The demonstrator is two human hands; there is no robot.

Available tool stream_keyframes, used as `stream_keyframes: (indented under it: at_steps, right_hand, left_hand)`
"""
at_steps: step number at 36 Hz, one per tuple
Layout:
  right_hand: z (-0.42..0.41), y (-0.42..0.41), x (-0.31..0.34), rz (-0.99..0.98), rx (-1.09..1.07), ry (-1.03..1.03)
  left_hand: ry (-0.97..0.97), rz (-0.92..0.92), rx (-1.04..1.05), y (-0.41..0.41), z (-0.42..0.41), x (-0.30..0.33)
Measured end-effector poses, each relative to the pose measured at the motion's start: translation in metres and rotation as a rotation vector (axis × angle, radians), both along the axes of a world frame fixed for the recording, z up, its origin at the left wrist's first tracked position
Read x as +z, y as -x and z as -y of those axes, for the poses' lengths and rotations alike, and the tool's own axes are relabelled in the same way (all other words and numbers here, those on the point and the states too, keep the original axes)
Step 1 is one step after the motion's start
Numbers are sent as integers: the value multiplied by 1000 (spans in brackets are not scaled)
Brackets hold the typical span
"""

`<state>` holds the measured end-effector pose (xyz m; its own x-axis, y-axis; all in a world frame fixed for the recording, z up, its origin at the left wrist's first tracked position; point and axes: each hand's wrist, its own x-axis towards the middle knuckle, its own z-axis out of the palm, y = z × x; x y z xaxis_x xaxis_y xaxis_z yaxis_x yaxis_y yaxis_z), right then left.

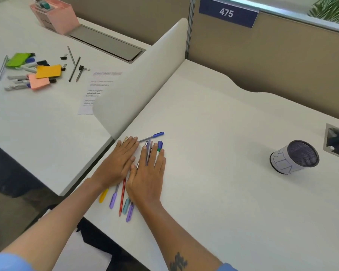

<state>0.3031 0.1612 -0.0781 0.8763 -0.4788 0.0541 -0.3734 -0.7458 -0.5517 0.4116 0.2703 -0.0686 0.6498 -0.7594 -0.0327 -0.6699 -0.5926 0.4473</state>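
Note:
Several pens and pencils lie bunched together near the left edge of a white desk [223,153]. My left hand [117,163] lies flat on the left part of the bunch, fingers straight. My right hand [148,173] lies flat on the right part, with a blue-capped marker [159,147] and dark pens showing between its fingers. A blue-capped pen [152,136] sticks out beyond the fingertips. A red pencil [122,196], purple pens [113,199] and a yellow pen [103,195] poke out toward me from under the palms.
A dark mesh pen cup [296,157] with a white paper label lies tipped on its side at the right. A curved white divider [145,79] separates this desk from the left one, which holds scattered pens, sticky notes [45,71], binder clips, a printed sheet and a pink organiser [55,14].

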Motion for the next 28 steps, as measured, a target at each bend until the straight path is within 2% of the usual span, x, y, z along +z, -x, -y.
stream_keyframes:
  at_steps: [15, 28]
  right_hand:
    - [54, 36, 19, 83, 91, -162]
    - [153, 126, 46, 8, 54, 97]
  left_hand:
    - [66, 72, 65, 17, 18, 12]
    - [112, 104, 69, 109, 98, 48]
